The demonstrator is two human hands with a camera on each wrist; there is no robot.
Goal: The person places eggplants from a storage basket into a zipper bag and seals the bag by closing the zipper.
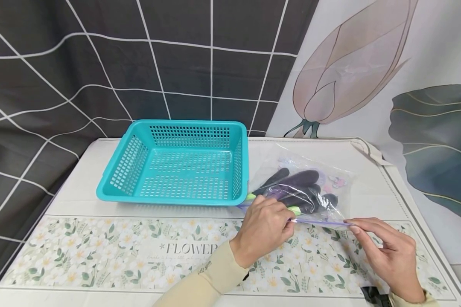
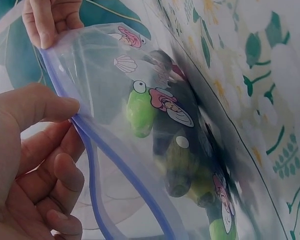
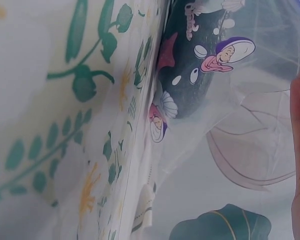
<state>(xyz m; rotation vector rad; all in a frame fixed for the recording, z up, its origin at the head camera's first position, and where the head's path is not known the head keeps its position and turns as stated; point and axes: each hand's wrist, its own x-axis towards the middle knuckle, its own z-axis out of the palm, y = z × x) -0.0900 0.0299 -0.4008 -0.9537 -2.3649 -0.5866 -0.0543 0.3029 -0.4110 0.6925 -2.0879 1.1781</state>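
Observation:
A clear plastic zip bag point(image 1: 343, 198) with a purple zip strip point(image 1: 322, 222) lies on the table, printed with small cartoon shells. Inside are several dark eggplants point(image 1: 303, 178) with green stem ends. My left hand point(image 1: 266, 228) pinches the strip between thumb and fingers near its middle. At the bag's right corner, my right hand point(image 1: 392, 251) pinches the strip's end. Between the hands the strip is stretched straight. In the left wrist view, the two purple edges point(image 2: 132, 175) stand apart on the other side of my left hand. Only the edge of a hand shows in the right wrist view.
A turquoise perforated basket point(image 1: 173, 200) with nothing in it stands left of the bag. The table has a floral cloth point(image 1: 115, 251) with lettering. Behind hang a dark grid-patterned curtain point(image 1: 184, 68) and a flower-print sheet point(image 1: 338, 85).

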